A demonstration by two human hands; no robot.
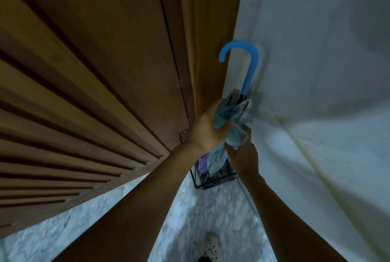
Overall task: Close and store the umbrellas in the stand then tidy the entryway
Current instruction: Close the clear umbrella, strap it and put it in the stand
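- Gripping the bunched grey-blue canopy of the umbrella (232,118) with both hands, left hand (207,130) wrapped round it from nine o'clock, right hand (242,152) clasping from five o'clock, fingers curled into the fabric
- Standing nearly upright against the white wall (316,72), blue hooked handle (240,59) rising at twelve o'clock from the grip, lower end already down inside the black wire stand (213,179) at six o'clock from the hands
- Sharing the stand with something purple (202,163), probably a second umbrella, just at seven o'clock of the held fabric; too dim to name for certain
- Risking loose folds: no strap seen fastened, so likely to billow back open once both hands let go
- Risking a snag of ribs or cloth on the wire rim or on the purple item if pushed down hard, with the light stand tipping or sliding on the marble floor (190,209) as a likely result
- Risking a scrape of the hook against the wall, or a lean at nine o'clock onto the wooden door (105,72), if released off-centre
- Risking a trip on the pale perforated shoe (212,247) at six o'clock, well apart from the stand, when stepping back
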